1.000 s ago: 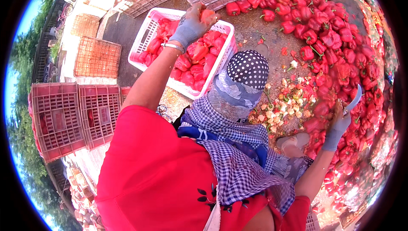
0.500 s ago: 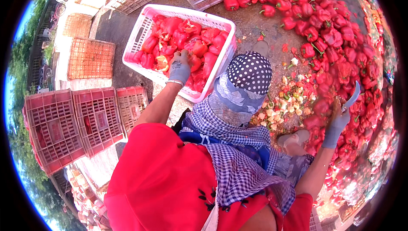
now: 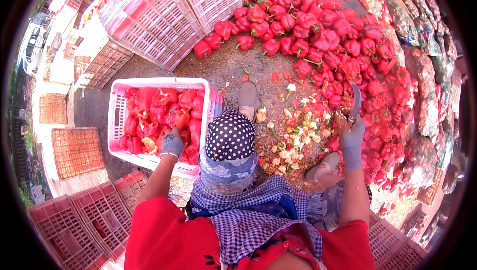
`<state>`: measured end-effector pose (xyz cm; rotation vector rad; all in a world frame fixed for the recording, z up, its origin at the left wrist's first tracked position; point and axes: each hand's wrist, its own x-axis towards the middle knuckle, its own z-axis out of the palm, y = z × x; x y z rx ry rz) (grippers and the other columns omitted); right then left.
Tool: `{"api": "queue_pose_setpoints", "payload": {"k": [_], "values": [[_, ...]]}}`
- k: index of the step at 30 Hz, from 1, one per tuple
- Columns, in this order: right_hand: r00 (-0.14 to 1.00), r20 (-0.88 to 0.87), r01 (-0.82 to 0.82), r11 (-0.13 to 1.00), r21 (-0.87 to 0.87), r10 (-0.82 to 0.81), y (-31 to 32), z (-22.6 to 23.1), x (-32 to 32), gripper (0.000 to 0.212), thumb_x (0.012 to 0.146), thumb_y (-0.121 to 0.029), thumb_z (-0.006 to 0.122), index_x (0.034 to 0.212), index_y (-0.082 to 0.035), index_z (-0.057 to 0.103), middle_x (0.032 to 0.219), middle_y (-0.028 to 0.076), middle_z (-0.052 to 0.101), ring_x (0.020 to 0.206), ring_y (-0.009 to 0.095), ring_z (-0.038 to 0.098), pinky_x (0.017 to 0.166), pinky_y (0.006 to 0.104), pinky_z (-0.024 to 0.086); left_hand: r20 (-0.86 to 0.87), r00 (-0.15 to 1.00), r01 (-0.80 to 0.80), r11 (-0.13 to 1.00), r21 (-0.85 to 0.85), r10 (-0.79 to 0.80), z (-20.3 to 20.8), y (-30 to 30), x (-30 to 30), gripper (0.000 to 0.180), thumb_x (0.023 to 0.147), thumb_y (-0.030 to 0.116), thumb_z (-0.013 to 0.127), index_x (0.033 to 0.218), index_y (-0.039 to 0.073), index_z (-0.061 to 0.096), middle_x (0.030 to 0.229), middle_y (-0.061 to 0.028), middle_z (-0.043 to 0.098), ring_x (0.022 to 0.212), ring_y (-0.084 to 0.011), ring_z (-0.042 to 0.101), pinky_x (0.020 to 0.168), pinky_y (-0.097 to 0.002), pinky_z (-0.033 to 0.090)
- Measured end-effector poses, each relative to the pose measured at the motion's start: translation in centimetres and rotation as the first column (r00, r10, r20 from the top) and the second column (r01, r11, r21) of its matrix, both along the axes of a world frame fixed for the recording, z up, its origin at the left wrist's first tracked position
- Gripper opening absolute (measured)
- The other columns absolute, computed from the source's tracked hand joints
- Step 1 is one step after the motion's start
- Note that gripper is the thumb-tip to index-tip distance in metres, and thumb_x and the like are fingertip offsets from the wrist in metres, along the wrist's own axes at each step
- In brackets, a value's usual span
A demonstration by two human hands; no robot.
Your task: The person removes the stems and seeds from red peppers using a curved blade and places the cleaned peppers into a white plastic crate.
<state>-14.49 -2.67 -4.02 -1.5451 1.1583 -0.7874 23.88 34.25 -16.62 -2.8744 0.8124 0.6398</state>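
Observation:
My left hand (image 3: 173,144), in a grey glove, reaches into a pink-white plastic crate (image 3: 116,116). Its fingers curl down over a red bell pepper (image 3: 150,144) with a pale cut side; the fingertips are partly hidden. Around it lie more red peppers (image 3: 164,106), several cut open. My right hand (image 3: 353,143), gloved too, is raised on the right. It grips a curved knife (image 3: 356,100) with the blade pointing up. Behind that hand a large heap of whole red peppers (image 3: 323,39) covers the ground.
Pale pepper cores (image 3: 290,153) lie scattered between my feet. Stacked crates (image 3: 154,19) stand ahead on the left, more crates (image 3: 94,215) at lower left. Filled sacks (image 3: 422,81) line the right side. A dotted cloth (image 3: 230,136) bulges up beside the pepper crate.
The view has swung, so the crate sits lower and farther left. My left hand is still among its peppers. The right hand still holds the knife, its blade now more upright.

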Motion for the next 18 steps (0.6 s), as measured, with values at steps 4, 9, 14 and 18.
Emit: {"api": "queue_pose_setpoints", "payload": {"k": [4,9,14,18], "values": [[0.998,0.001,0.061,0.992,-0.106,-0.061,-1.1,-2.0,-1.9,0.012,0.088,-0.002,0.052,0.096,0.004,0.060,0.068,0.002,0.057,0.055,0.007,0.052,0.046,0.0232,0.040,0.002,1.000,-0.023,1.000,0.019,0.023,-0.7,-2.6,-0.9,0.041,0.077,0.017,0.070,0.112,0.002,0.053,0.111,-0.0290,0.055,0.099,-0.0452,0.060,0.083,-0.0480,0.050],[0.992,0.028,0.123,0.991,0.058,-0.125,-1.2,-0.1,-1.6,0.010,0.086,-0.006,0.063,0.083,0.002,0.057,0.062,0.002,0.055,0.044,0.010,0.052,0.040,0.0259,0.040,-0.003,1.000,-0.007,0.998,0.069,0.007,-2.1,-1.2,0.7,0.047,0.074,0.024,0.076,0.111,0.003,0.058,0.110,-0.0282,0.060,0.103,-0.0411,0.062,0.086,-0.0452,0.051],[0.984,0.042,0.162,0.974,0.157,-0.171,-1.1,0.9,-3.8,0.010,0.084,-0.005,0.064,0.086,0.001,0.057,0.060,0.002,0.054,0.044,0.009,0.049,0.039,0.0244,0.037,-0.333,0.894,0.413,0.842,0.347,-0.301,1.9,-3.7,7.2,0.041,0.075,0.033,0.078,0.101,0.001,0.067,0.093,-0.0245,0.069,0.087,-0.0349,0.070,0.075,-0.0432,0.056],[0.973,0.032,0.211,0.942,0.261,-0.227,-1.1,-0.7,-6.3,0.014,0.082,-0.004,0.061,0.094,0.003,0.058,0.059,0.001,0.053,0.043,0.008,0.046,0.039,0.0250,0.034,-0.344,0.939,0.011,0.996,0.086,0.020,10.9,-15.1,5.6,0.024,0.086,0.021,0.068,0.093,-0.001,0.063,0.073,-0.0160,0.066,0.057,-0.0266,0.066,0.047,-0.0389,0.055]]}}
